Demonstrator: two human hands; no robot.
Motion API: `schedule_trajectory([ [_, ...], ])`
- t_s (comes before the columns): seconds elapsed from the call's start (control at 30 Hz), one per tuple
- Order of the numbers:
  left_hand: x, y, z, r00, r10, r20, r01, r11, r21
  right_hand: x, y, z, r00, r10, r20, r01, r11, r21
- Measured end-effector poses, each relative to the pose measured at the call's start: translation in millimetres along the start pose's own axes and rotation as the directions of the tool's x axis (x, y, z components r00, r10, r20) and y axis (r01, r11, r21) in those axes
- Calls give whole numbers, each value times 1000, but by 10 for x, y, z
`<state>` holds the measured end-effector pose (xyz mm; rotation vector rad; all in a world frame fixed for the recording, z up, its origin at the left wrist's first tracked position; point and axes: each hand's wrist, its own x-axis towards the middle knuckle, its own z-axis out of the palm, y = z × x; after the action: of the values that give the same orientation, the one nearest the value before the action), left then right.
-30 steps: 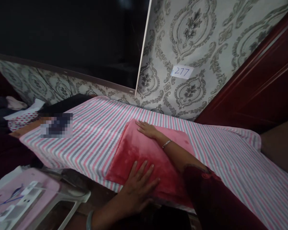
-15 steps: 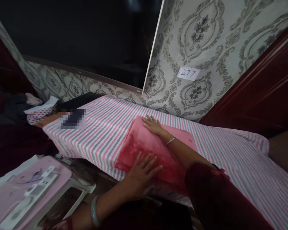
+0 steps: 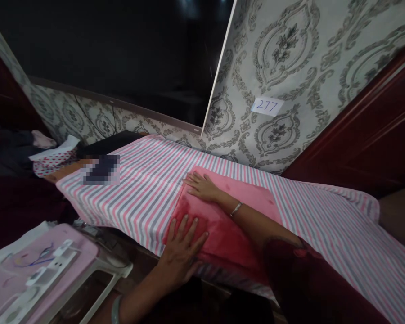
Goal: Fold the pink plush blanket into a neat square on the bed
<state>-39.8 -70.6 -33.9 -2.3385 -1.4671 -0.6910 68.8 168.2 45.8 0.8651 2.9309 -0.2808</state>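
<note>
A folded red and pink plush cloth [image 3: 229, 225] lies flat on a striped cover [image 3: 135, 180] of pink, grey and white. My left hand [image 3: 184, 245] rests palm down on the cloth's near left corner, its fingers spread. Farther back, my right hand [image 3: 202, 185] lies flat on the paler pink part by the far left edge, fingers stretched out. Neither hand grips anything. My right forearm crosses over the middle of the cloth and hides some of it.
Behind the covered table a large dark television [image 3: 121, 58] hangs on the patterned wall. A paper label marked 277 [image 3: 268, 106] is stuck there. At lower left a pink stool [image 3: 77, 238] carries a white power strip [image 3: 50, 270]. A blurred-out dark item [image 3: 103, 170] lies on the cover's left end.
Both hands have slid left over the cloth, toward its left edge. The cloth now looks flatter and smoother under them. The view has shifted slightly.
</note>
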Motion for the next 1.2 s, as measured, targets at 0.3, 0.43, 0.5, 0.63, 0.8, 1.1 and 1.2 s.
schedule_trajectory([
  [0.3, -14, -59, 60, 999, 9, -46, -10, 1000, -18, 498, 353, -49, 965, 260, 35, -262, 951, 167],
  [0.43, 1, -85, 55, 997, 28, -75, -29, 1000, -2, 509, 320, -131, 963, 267, 28, -268, 949, 168],
  [0.5, 10, -95, 52, 995, 44, -85, -43, 999, 16, 463, 259, -207, 964, 266, -1, -262, 953, 155],
  [0.63, 16, -112, 52, 993, 54, -103, -53, 999, 10, 159, 88, -310, 952, 249, -176, -227, 965, 133],
  [0.8, 37, -114, -13, 998, 31, -57, -32, 999, -11, -749, -26, -227, 983, 109, -146, -99, 992, 73],
  [1.1, 259, 182, -149, 991, 131, 29, -128, 988, -83, -2440, 135, 311, 902, 384, -197, -381, 923, 52],
  [1.2, 263, 212, -99, 984, 162, 77, -153, 982, -111, -2658, 181, 536, 845, 464, -267, -441, 886, 146],
])
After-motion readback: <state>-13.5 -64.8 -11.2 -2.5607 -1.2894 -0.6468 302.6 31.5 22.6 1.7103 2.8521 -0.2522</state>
